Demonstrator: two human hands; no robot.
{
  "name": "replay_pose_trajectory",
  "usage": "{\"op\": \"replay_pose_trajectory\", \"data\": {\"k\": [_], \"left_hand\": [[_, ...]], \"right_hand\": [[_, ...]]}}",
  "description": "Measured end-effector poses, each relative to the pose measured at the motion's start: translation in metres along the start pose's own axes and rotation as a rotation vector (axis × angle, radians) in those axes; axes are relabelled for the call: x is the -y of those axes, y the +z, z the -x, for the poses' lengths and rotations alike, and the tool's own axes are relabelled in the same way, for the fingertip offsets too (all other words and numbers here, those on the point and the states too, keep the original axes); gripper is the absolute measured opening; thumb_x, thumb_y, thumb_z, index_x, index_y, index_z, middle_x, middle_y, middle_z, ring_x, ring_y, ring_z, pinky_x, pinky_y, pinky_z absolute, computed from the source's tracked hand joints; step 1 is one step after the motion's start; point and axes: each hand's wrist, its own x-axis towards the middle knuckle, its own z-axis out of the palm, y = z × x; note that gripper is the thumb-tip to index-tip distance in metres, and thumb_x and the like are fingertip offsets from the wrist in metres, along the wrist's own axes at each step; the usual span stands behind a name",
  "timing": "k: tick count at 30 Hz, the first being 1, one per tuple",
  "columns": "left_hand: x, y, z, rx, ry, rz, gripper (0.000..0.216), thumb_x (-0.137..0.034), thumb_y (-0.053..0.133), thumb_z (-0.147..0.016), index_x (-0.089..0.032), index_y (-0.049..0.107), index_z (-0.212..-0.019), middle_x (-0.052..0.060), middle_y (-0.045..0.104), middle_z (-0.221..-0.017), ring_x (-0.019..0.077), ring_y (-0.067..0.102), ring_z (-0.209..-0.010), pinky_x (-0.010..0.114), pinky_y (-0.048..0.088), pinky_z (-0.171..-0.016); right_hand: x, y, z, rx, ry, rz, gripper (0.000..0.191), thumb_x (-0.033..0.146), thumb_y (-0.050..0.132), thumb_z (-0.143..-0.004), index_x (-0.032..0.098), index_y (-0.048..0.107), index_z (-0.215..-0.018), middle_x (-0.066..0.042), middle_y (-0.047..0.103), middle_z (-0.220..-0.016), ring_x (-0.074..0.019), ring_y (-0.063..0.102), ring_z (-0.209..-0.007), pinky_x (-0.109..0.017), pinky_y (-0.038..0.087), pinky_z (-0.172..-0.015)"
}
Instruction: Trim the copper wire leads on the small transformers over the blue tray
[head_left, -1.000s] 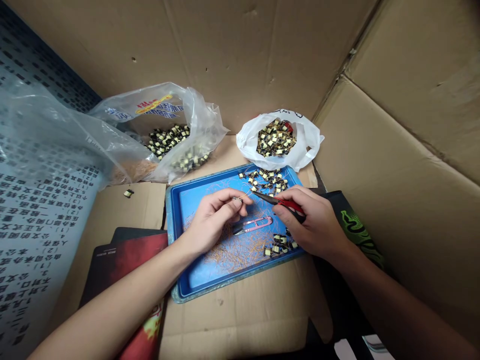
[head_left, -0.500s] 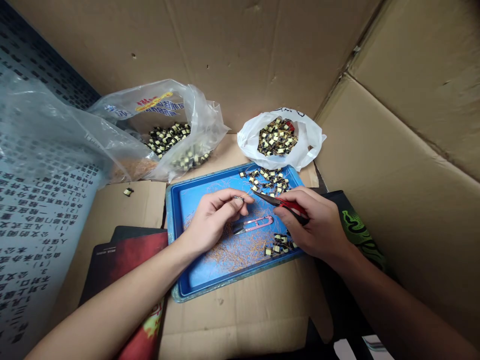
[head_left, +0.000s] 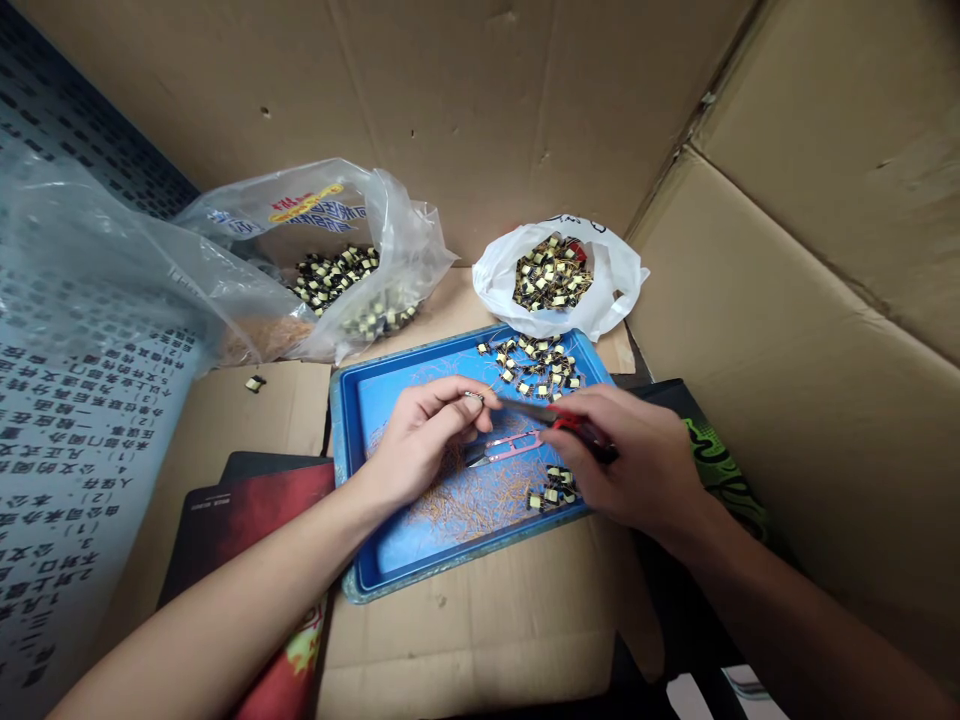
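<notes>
My left hand (head_left: 439, 430) is closed over the tray, pinching a small wire-wound coil part (head_left: 474, 397) between thumb and forefinger; the fingers cover most of it. In my right hand (head_left: 622, 445) are red-handled snips (head_left: 581, 428), their dark blades (head_left: 525, 408) pointing left, with the tips close to the left fingertips. Motion blurs the blades, so whether they touch a wire is unclear. Beneath the hands, pink thread snips (head_left: 514, 447) lie in the blue tray (head_left: 390, 585) among loose copper-coloured wire clippings (head_left: 472, 510).
Coil parts with yellow tape lie in the tray as a back group (head_left: 536, 365) and a front group (head_left: 553, 487). Behind stand a clear bag (head_left: 405, 220) and a white bag (head_left: 499, 290) of such parts. One stray part (head_left: 256, 384) sits left. Cardboard walls (head_left: 465, 120) enclose the back and right.
My right hand has brought the red-handled snips slightly left, and their tips are now nearer the left fingertips. The left hand has barely moved.
</notes>
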Motion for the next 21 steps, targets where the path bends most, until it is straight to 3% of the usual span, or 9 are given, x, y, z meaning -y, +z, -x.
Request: {"op": "replay_pose_trajectory", "data": {"k": [3, 6, 9, 12, 21], "left_hand": [[0.001, 0.0, 0.0, -0.004, 0.01, -0.016, 0.017, -0.03, 0.072, -0.088, -0.015, 0.079, -0.093, 0.003, 0.068, -0.076, 0.0092, 0.056, -0.07, 0.02, 0.039, -0.063], [0.002, 0.0, 0.0, -0.001, 0.006, -0.024, 0.019, -0.031, 0.072, -0.089, -0.015, 0.079, -0.094, 0.003, 0.068, -0.076, 0.0093, 0.056, -0.069, 0.021, 0.038, -0.063], [0.002, 0.0, -0.001, -0.004, -0.004, -0.041, 0.02, -0.033, 0.071, -0.089, -0.015, 0.078, -0.096, 0.003, 0.067, -0.076, 0.009, 0.054, -0.067, 0.021, 0.037, -0.061], [0.002, 0.0, -0.001, -0.019, -0.003, -0.064, 0.021, -0.033, 0.07, -0.089, -0.014, 0.077, -0.096, 0.003, 0.067, -0.076, 0.0089, 0.053, -0.066, 0.021, 0.036, -0.06], [0.001, 0.002, -0.001, 0.007, 0.012, -0.092, 0.023, -0.035, 0.07, -0.091, -0.013, 0.077, -0.097, 0.002, 0.066, -0.074, 0.0085, 0.052, -0.064, 0.021, 0.036, -0.059]], "right_hand": [[-0.016, -0.006, -0.004, -0.101, 0.136, 0.166, 0.017, 0.036, 0.068, -0.096, 0.019, 0.073, -0.094, -0.007, 0.076, -0.086, -0.0212, 0.069, -0.074, -0.035, 0.051, -0.068], [-0.022, -0.009, -0.009, -0.062, 0.211, 0.158, 0.018, 0.038, 0.069, -0.095, 0.02, 0.073, -0.094, -0.007, 0.074, -0.086, -0.0217, 0.067, -0.074, -0.035, 0.049, -0.069], [-0.014, -0.004, -0.011, 0.055, 0.167, -0.001, 0.014, 0.033, 0.067, -0.096, 0.021, 0.071, -0.099, -0.006, 0.073, -0.092, -0.0212, 0.068, -0.083, -0.035, 0.051, -0.076], [-0.002, 0.001, -0.009, 0.072, 0.128, -0.131, 0.012, 0.029, 0.065, -0.098, 0.02, 0.069, -0.103, -0.006, 0.073, -0.098, -0.0205, 0.068, -0.092, -0.035, 0.052, -0.083], [0.008, 0.005, -0.001, 0.02, 0.069, -0.095, 0.009, 0.028, 0.068, -0.095, 0.019, 0.068, -0.098, -0.003, 0.068, -0.082, -0.0169, 0.065, -0.075, -0.03, 0.048, -0.065]]}}
